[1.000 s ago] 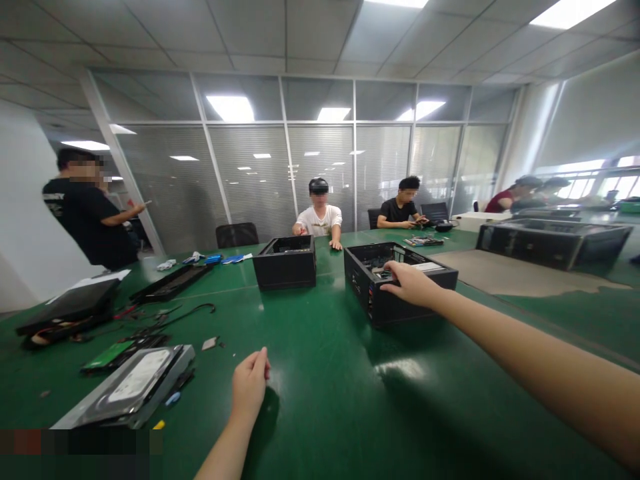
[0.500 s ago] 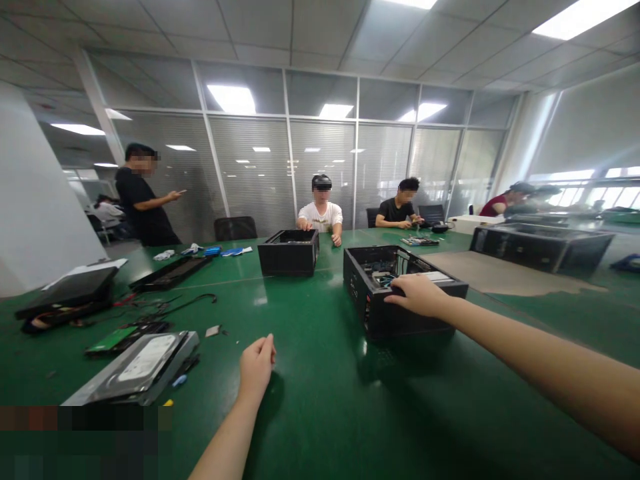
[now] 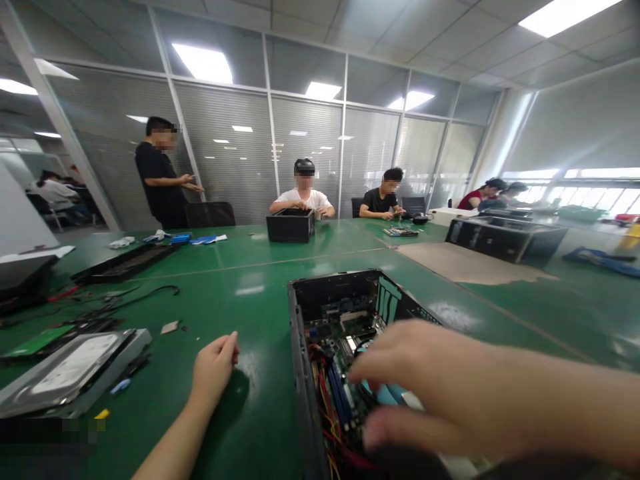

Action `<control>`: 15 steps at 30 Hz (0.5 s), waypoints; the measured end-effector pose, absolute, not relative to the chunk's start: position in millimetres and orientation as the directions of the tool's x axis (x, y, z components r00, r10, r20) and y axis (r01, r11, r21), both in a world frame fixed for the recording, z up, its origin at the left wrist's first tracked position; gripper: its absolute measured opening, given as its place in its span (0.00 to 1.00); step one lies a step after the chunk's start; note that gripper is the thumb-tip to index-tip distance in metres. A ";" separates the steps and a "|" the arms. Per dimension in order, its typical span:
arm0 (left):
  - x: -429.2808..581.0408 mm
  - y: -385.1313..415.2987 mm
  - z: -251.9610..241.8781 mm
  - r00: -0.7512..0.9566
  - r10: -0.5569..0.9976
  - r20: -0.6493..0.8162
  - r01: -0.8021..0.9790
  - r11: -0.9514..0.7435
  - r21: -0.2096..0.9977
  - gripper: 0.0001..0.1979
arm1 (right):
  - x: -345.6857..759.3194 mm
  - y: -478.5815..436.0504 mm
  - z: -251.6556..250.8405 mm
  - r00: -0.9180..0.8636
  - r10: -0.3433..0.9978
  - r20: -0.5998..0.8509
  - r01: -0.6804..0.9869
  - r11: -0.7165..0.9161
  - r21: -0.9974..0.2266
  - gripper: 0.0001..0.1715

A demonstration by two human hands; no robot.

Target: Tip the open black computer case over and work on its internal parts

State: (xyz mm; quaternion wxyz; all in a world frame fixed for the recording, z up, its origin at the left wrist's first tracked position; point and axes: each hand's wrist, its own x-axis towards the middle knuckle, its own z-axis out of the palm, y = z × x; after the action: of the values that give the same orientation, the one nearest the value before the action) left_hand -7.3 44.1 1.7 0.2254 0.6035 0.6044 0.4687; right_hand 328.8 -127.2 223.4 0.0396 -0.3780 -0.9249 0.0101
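An open black computer case [image 3: 296, 347] stands close in front of me, its inside facing up. Inside it show a green motherboard, blue memory slots [image 3: 341, 393] and a bundle of red, yellow and black cables [image 3: 323, 393]. My right hand [image 3: 425, 387] is over the case's near right part, slightly blurred, its thumb and fingers apart with nothing seen between them. Left of the case, my left hand [image 3: 216, 363] rests on the green table with its fingers curled closed. Whatever it may hold is hidden.
At left lie a hard drive [image 3: 75, 367], a green circuit board [image 3: 40, 341], loose cables [image 3: 150, 293] and a long black panel [image 3: 125, 262]. Across the table a person [image 3: 303, 193] works at another black case [image 3: 290, 227]. A third case [image 3: 493, 239] stands on cardboard [image 3: 465, 263] at right.
The computer case has come much nearer to me and turned, showing more of its inside. My right hand came with it and its fingers are now spread. My left hand stays closed.
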 end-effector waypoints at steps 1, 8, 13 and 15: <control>-7.5 44.4 1.5 -0.169 0.942 0.290 0.521 -0.165 0.837 0.23 | 327.4 -104.1 224.3 -0.671 0.733 0.111 0.739 0.673 0.021 0.17; -9.1 46.0 1.0 -0.148 0.961 0.234 0.522 -0.125 0.844 0.24 | 338.8 55.8 158.9 -0.409 0.911 -0.046 0.857 0.401 0.324 0.18; -10.7 48.3 -1.4 -0.124 0.973 0.195 0.529 -0.102 0.843 0.24 | 345.2 81.0 117.5 -0.392 0.912 -0.123 0.855 0.410 0.316 0.18; -10.3 48.6 -1.0 -0.108 0.977 0.185 0.548 -0.097 0.831 0.24 | 341.9 81.9 111.3 -0.390 0.915 -0.107 0.856 0.403 0.324 0.16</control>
State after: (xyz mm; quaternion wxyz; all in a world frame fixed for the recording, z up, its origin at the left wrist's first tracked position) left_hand -10.3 48.6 -1.0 0.2599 0.6153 0.6196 0.4122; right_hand 341.9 81.9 111.3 -0.1352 -0.5355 -0.8265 -0.1087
